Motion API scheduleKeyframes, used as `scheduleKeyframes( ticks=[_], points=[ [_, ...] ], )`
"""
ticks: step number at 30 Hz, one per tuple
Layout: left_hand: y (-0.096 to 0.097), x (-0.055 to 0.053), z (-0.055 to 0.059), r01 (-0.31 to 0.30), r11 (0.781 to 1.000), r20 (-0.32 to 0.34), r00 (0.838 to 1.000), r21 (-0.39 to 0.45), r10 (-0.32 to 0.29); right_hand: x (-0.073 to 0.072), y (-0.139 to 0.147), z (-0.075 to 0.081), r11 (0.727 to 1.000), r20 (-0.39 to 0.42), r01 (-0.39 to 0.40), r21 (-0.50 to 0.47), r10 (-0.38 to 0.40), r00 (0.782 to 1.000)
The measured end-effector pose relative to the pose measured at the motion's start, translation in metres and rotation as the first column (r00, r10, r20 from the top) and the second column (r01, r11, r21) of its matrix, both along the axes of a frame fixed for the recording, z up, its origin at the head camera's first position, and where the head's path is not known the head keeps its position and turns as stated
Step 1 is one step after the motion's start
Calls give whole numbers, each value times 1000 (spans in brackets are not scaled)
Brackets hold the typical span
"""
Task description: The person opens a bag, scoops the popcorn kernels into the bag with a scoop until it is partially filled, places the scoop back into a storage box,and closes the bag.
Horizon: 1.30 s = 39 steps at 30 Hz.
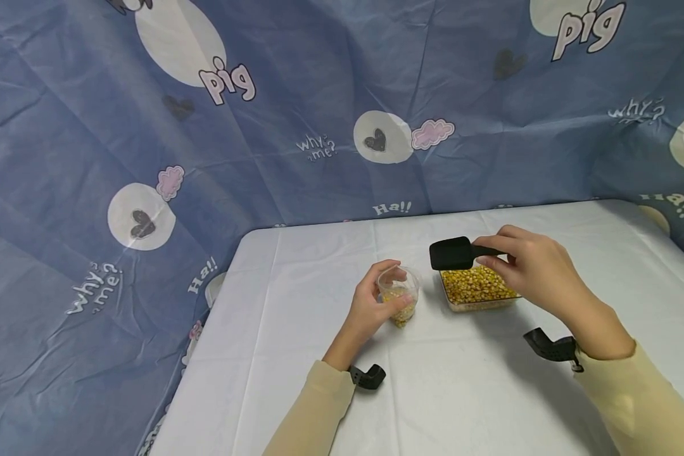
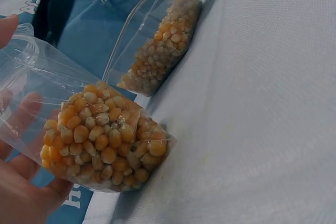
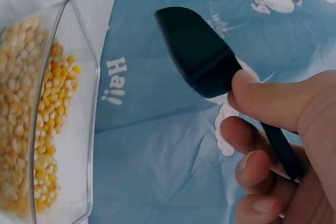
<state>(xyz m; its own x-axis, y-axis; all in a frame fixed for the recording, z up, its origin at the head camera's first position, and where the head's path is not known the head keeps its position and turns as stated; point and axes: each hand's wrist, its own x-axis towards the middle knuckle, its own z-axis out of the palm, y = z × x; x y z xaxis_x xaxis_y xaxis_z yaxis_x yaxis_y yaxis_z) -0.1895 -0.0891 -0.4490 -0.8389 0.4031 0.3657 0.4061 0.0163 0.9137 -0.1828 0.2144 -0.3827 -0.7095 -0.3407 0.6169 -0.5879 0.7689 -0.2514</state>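
My left hand [image 1: 373,301] holds a clear plastic cup [image 1: 408,278] on the white table, fingers and thumb curled round its sides. Corn kernels [image 2: 105,135] fill the lower part of that cup in the left wrist view. Above and to the right, my right hand [image 1: 532,263] grips the handle of a black scoop [image 1: 451,254]. Its blade, pointing left toward the cup, hangs over the back left corner of a clear rectangular container [image 1: 484,306] of yellow corn kernels [image 1: 475,284]. In the right wrist view the scoop [image 3: 197,51] is tilted, and no kernels show on it.
A white cloth [image 1: 308,285] covers the table. Behind and to the left hangs a blue printed curtain [image 1: 296,82]. Each wrist wears a black camera band, the left one [image 1: 369,377] close to the tabletop and the right one [image 1: 550,347] higher up.
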Motion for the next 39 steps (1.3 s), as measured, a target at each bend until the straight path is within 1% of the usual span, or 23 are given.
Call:
scheduleKeyframes(
  ticks=[1, 6, 8, 10, 12, 14, 18, 19, 23, 25, 26, 30, 32, 34, 39],
  points=[
    [0, 0, 0, -1, 1000, -2, 1000, -3, 1, -1, 1, -1, 1000, 17, 8, 5, -8, 1000],
    [3, -10, -19, -19, 1000, -11, 1000, 8, 19, -4, 8, -4, 999, 103, 39, 29, -42, 994],
    [4, -14, -27, -29, 1000, -13, 999, 9, 29, -5, 10, -5, 998, 153, 49, 45, -56, 987],
    [4, -14, -29, -37, 999, -18, 999, 1, 37, -4, 12, -6, 996, 211, 60, 62, -72, 975],
    [4, -14, -30, -47, 999, -23, 999, -7, 46, -5, 13, -7, 995, 261, 62, 77, -80, 962],
    [4, -14, -30, -54, 998, -28, 998, -21, 53, -5, 14, -8, 994, 294, 54, 90, -78, 953],
    [3, -13, -24, -53, 998, -31, 998, -32, 52, -8, 16, -9, 995, 354, 23, 102, -58, 934],
    [3, -12, -22, -49, 998, -30, 998, -34, 48, -9, 17, -9, 995, 368, 15, 103, -52, 928],
    [2, -3, -6, -33, 999, -21, 999, -30, 33, -10, 21, -9, 994, 406, 12, 106, -54, 912],
    [2, 1, -1, -35, 999, -22, 999, -31, 34, -10, 23, -9, 994, 420, 18, 108, -62, 905],
    [2, 1, -1, -39, 999, -25, 999, -30, 38, -10, 24, -9, 994, 426, 19, 111, -65, 902],
    [3, -9, -18, -51, 999, -38, 998, -17, 50, -12, 26, -10, 994, 471, 4, 113, -58, 880],
    [2, -14, -25, -51, 999, -33, 998, -12, 50, -13, 26, -11, 993, 486, -11, 115, -46, 873],
    [2, -15, -28, -44, 999, -26, 999, -5, 43, -15, 25, -13, 993, 501, -24, 117, -38, 865],
    [3, -14, -29, -35, 999, -12, 999, 3, 35, -15, 24, -16, 991, 525, -42, 124, -30, 851]
  ],
)
